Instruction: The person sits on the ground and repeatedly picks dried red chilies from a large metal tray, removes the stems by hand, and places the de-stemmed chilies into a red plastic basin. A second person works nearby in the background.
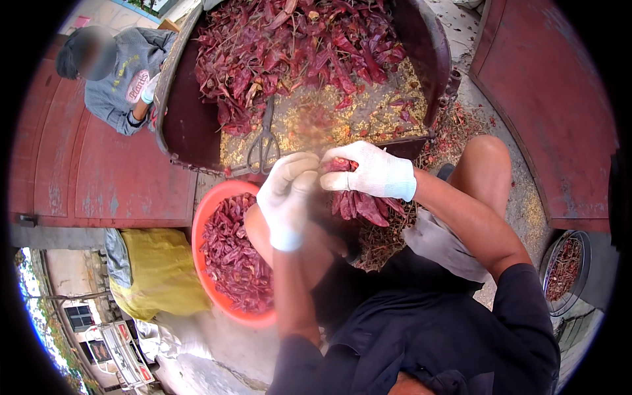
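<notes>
Dark shirt cloth [434, 342] and bent knees [490, 161] frame the work from below. Beyond, the gloved right hand [368, 169] grasps a bunch of dried peppers [368, 207], which hangs out under the palm, between the knees. The gloved left hand [288, 191] meets it at the fingertips, curled and blurred; I cannot tell whether it pinches anything. A firm but gentle hold seems best, working one pepper at a time, since dry skins probably crack. Mind the edges: the metal bin's [187, 105] front rim and the scissors [265, 145] lie close ahead, the orange tub [250, 319] just left; elbow room looks wider rightward
</notes>
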Tool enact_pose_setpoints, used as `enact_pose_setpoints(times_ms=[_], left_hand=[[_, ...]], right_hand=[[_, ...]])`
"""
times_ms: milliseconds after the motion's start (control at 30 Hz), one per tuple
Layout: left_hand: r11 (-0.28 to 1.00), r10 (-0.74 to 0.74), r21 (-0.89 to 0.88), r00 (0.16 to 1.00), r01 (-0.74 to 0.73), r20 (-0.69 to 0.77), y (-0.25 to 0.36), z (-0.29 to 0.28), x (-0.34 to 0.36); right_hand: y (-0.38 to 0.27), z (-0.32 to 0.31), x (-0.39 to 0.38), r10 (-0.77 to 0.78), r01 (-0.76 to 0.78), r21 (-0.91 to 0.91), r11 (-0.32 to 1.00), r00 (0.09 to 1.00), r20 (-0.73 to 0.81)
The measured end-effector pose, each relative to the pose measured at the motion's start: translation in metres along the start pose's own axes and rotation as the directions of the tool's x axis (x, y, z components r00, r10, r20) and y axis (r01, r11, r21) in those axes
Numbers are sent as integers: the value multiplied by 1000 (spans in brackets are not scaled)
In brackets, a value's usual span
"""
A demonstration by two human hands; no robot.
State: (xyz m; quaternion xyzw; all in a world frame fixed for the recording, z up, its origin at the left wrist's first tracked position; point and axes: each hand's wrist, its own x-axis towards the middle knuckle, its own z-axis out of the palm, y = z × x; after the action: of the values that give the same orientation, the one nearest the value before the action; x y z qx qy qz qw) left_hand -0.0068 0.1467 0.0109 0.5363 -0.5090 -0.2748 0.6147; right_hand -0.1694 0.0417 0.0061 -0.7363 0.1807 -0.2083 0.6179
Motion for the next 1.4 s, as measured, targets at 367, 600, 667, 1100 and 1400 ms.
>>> enact_pose_setpoints(times_ms=[367, 600, 667, 1100, 1400], left_hand=[[925, -315, -216, 949, 314, 29, -11, 18, 11], [922, -287, -319, 940, 218, -186, -38, -13, 28], [967, -248, -114, 945, 227, -215, -47, -18, 27], [902, -250, 341, 964, 265, -88, -92, 31, 11], [926, -129, 362, 991, 112, 26, -66, 46, 2]], right_hand=[[7, 13, -7, -168, 33, -727, 686, 979, -114], [0, 5, -9, -252, 130, -494, 860, 949, -190], [-9, 0, -9, -145, 41, -318, 947, 940, -310], [-114, 106, 83, -381, 332, -280, 901, 914, -140], [-112, 174, 97, -438, 483, -403, 777, 876, 203]])
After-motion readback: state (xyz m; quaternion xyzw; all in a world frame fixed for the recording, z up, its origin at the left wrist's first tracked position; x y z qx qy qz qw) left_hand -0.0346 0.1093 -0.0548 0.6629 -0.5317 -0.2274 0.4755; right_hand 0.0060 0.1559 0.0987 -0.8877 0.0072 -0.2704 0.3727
